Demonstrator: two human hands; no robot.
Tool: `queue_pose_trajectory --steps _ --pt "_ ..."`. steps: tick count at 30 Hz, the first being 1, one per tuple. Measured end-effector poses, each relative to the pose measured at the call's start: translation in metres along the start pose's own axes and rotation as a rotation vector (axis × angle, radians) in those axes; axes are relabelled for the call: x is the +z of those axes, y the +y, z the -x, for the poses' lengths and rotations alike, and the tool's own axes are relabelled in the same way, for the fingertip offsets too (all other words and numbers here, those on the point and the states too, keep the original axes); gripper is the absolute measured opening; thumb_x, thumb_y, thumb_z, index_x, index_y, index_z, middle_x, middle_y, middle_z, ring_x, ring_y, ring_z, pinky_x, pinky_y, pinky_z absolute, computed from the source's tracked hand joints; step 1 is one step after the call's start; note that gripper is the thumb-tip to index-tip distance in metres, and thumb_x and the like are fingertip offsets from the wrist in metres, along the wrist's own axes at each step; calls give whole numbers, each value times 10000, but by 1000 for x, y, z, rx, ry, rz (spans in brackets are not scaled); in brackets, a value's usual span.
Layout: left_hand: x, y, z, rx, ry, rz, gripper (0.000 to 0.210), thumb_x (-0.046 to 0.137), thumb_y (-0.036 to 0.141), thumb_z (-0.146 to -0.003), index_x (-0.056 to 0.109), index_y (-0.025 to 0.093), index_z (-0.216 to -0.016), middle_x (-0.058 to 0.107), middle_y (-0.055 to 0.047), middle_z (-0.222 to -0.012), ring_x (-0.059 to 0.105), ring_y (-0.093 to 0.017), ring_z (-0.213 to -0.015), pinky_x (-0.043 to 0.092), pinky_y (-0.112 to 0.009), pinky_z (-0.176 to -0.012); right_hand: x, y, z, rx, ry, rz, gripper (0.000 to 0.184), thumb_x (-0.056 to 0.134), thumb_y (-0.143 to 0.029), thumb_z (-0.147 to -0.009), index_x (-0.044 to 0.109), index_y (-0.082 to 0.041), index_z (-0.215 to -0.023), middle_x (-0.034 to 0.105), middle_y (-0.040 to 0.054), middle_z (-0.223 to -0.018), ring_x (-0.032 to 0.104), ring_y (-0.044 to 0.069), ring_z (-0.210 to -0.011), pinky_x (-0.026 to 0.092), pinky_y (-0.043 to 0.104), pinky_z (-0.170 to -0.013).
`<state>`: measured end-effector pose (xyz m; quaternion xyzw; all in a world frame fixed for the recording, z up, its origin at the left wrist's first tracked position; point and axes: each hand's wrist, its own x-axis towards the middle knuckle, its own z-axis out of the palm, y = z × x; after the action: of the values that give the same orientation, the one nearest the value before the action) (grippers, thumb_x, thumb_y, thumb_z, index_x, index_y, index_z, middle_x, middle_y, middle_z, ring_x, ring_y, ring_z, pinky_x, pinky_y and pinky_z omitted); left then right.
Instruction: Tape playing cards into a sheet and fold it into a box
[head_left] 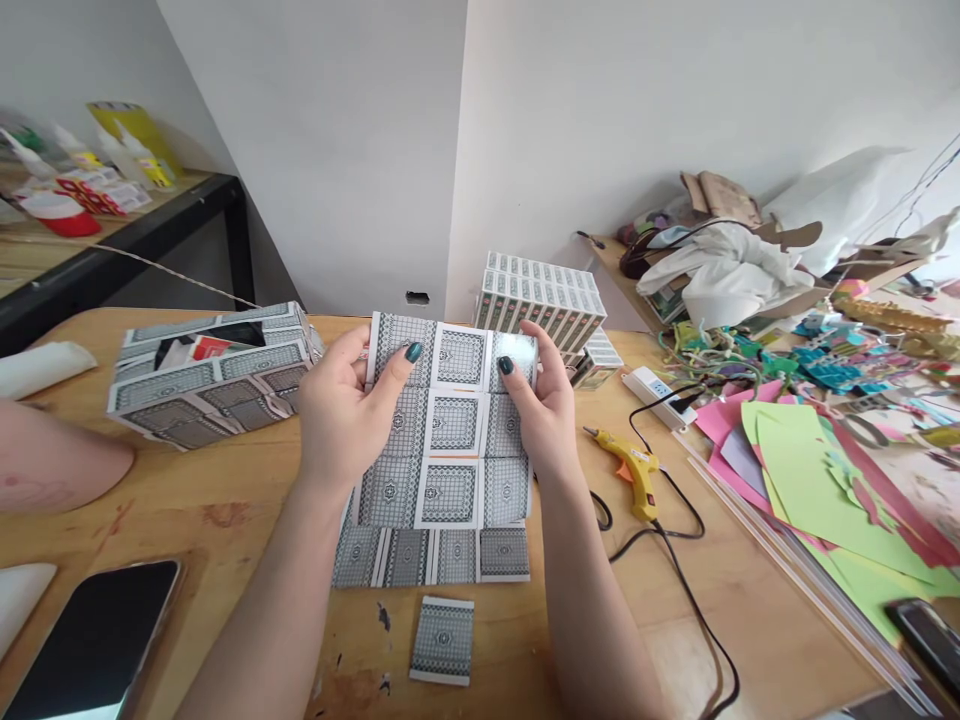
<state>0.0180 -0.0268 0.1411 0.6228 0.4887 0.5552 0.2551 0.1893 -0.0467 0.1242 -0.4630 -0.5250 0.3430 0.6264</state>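
Observation:
Between my two hands I hold up a panel of joined playing cards (454, 425), their grey patterned backs facing me. My left hand (345, 400) grips its left edge, thumb on the front. On the right edge my right hand (546, 400) does the same, thumb near the top corner. Behind and below it, a row of similar cards (457, 556) lies on the table, partly hidden by the panel. A single folded card (442, 640) lies closer to me. A box made of such cards (217, 385) stands to the left, with a red and white item inside.
A yellow glue gun (637, 470) with a black cord lies right of my hands, near a power strip (660, 395). Stacked card packs (540, 295) stand at the back. Coloured paper (840, 480) covers the right side. A phone (97, 640) lies front left.

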Motion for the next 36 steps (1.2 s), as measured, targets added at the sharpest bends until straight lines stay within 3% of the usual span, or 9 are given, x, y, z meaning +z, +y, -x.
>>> queue_pose_trajectory --steps 11,18,27,36 --pt "1 -1 2 -2 0 -40 296 584 355 -811 593 203 -1065 704 -18 -865 660 -155 -707 535 -252 -614 -3 3 0 47 -26 -52 467 510 -376 -857 390 -310 -1304 565 38 -1234 532 232 -1150 428 473 -996" --pt "0 1 1 -13 7 -45 287 598 351 -802 598 199 -1046 708 -16 -861 665 -163 -717 540 -266 -628 -2 3 -1 6 -4 4 514 536 -380 -838 374 -323 -1323 525 36 -1281 448 248 -1238 375 495 -1040" --pt "0 0 0 -12 0 -55 276 591 358 -806 593 193 -1027 699 -16 -868 657 -154 -718 522 -251 -621 -9 0 0 30 -195 -83 699 645 -316 -755 275 -332 -1348 517 43 -1258 522 248 -1145 422 480 -1008" --pt "-3 -1 -1 -52 -58 -95 303 546 437 -824 578 214 -1026 687 -20 -845 646 -173 -718 518 -298 -649 -8 5 -2 -14 -145 25 743 638 -301 -757 225 -361 -1371 466 42 -1306 482 254 -1184 427 505 -998"
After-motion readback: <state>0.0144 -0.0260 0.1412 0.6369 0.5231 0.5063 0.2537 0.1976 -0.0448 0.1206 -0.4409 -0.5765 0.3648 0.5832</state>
